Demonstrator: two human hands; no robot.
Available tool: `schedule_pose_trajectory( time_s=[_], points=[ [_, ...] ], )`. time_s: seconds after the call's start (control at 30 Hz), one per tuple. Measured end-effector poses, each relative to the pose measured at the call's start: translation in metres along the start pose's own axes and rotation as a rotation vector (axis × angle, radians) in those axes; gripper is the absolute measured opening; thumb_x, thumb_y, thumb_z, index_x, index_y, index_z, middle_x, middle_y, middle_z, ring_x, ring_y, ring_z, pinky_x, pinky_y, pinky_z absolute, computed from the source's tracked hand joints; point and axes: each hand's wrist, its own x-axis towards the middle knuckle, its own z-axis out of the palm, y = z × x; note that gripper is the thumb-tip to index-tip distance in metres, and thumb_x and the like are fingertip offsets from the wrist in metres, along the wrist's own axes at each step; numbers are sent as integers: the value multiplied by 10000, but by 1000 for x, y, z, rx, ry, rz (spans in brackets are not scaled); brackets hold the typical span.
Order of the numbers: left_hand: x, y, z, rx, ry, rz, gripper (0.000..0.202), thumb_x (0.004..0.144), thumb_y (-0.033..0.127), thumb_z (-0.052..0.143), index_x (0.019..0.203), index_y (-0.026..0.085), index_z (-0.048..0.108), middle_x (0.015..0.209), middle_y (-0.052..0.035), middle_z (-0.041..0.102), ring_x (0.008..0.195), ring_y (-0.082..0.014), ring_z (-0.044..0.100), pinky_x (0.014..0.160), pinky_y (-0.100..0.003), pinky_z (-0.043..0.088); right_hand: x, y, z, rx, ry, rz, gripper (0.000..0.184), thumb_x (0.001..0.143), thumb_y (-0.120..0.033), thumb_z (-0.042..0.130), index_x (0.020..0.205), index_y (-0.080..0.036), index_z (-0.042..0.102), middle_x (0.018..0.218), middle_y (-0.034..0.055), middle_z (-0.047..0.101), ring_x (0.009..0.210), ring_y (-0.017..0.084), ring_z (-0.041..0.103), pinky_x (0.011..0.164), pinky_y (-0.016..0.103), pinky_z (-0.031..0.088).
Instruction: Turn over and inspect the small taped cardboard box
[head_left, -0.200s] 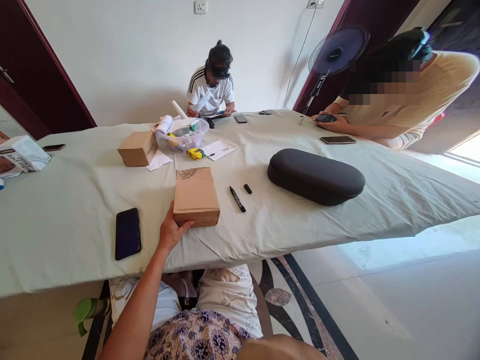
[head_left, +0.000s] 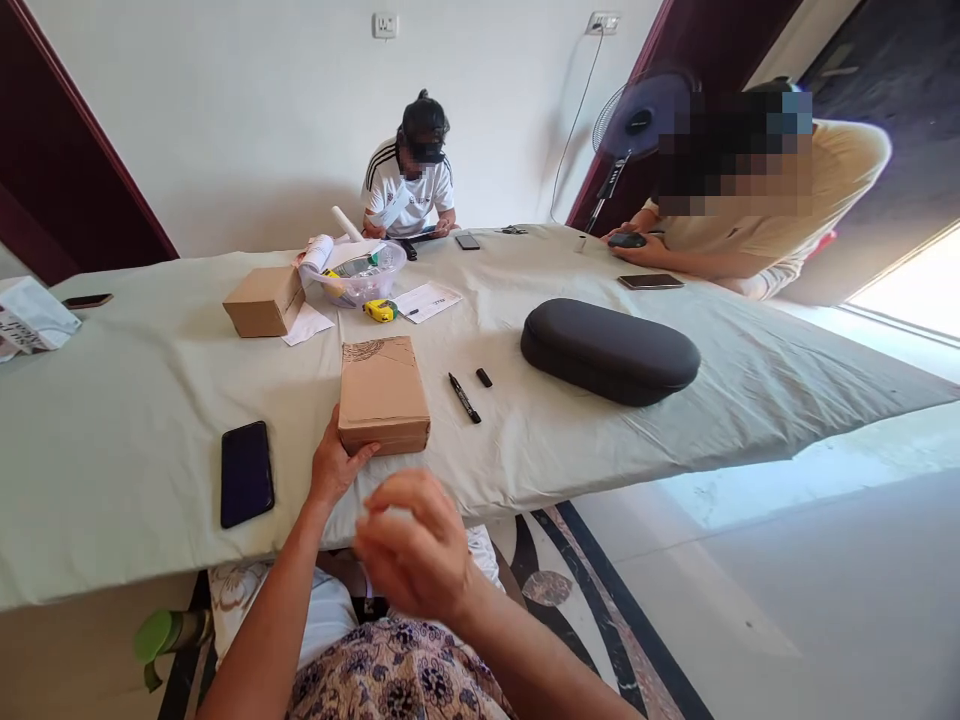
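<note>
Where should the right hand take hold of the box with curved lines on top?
Probably at the right side of that box, coming from the right: the left grip is on its near left corner, the box has straight edges, and a gap before the marker should leave the right grip room.

Cardboard box (head_left: 384, 388): my left hand (head_left: 335, 466) fills its near left corner; I could pass at the right.
Marker (head_left: 464, 398) and cap (head_left: 484, 378): low obstacles; I could pass between them and the black case (head_left: 611, 350).
Tape measure (head_left: 379, 311): blocks me beyond.
</note>
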Motion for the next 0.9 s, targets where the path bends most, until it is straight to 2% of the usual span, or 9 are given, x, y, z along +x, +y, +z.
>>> schedule_pose_trajectory(
  time_s=[0.1, 0.17, 0.3, 0.47, 0.63, 0.8, 0.9],
  points=[
    [0, -2, 1, -13, -21, -31, 756, 782, 454, 730, 1422, 183, 433, 1305, -148, 633, 1192, -304, 624, 972, -427, 523, -1, 26, 6, -83, 187, 140, 284, 928, -192, 571, 1199, -276, 548, 1033, 64, 624, 968, 209, 624, 830, 400, 565],
    [1, -3, 2, -31, -27, -60, 818, 759, 464, 748, 1446, 187, 403, 1325, -147, 622, 1219, -303, 609, 992, -431, 511, -4, 47, 9, -193, 204, 278, 353, 928, -263, 599, 1270, -285, 517, 1155, 102, 593, 1091, 251, 595, 928, 473, 539],
    [1, 0, 1, -69, -51, -125, 856, 746, 459, 762, 1468, 207, 378, 1336, -142, 618, 1236, -296, 601, 999, -435, 503, -12, 85, 16, -249, 211, 437, 577, 905, -420, 632, 1410, -246, 414, 1398, 168, 467, 1333, 322, 457, 1087, 580, 418],
    [0, 4, -1, -83, -58, -154, 865, 740, 503, 765, 1462, 203, 394, 1315, -151, 633, 1221, -310, 611, 988, -452, 505, -12, 102, 42, -254, 182, 555, 819, 836, -560, 680, 1480, -195, 330, 1489, 214, 381, 1401, 363, 377, 1111, 597, 383],
    [-2, 2, -1, -151, -90, -167, 846, 758, 534, 743, 1455, 201, 399, 1339, -159, 617, 1237, -308, 600, 1000, -454, 498, -14, 107, 62, -289, 203, 575, 742, 849, -570, 664, 1438, -200, 406, 1420, 198, 454, 1349, 354, 432, 1096, 585, 402],
    [-2, -1, -1, -230, -63, -120, 856, 788, 584, 685, 1475, 190, 360, 1419, -175, 541, 1324, -309, 525, 1087, -465, 436, -22, 120, 51, -175, 219, 533, 578, 908, -478, 623, 1399, -224, 456, 1365, 159, 527, 1301, 297, 496, 1083, 530, 444],
    [-1, 3, -3, -288, 6, -115, 924, 793, 615, 664, 1518, 198, 271, 1499, -180, 449, 1382, -302, 466, 1128, -447, 400, -28, 130, 41, 14, 231, 568, 469, 943, -421, 569, 1367, -237, 491, 1354, 143, 573, 1225, 267, 575, 968, 461, 540]
  ],
)
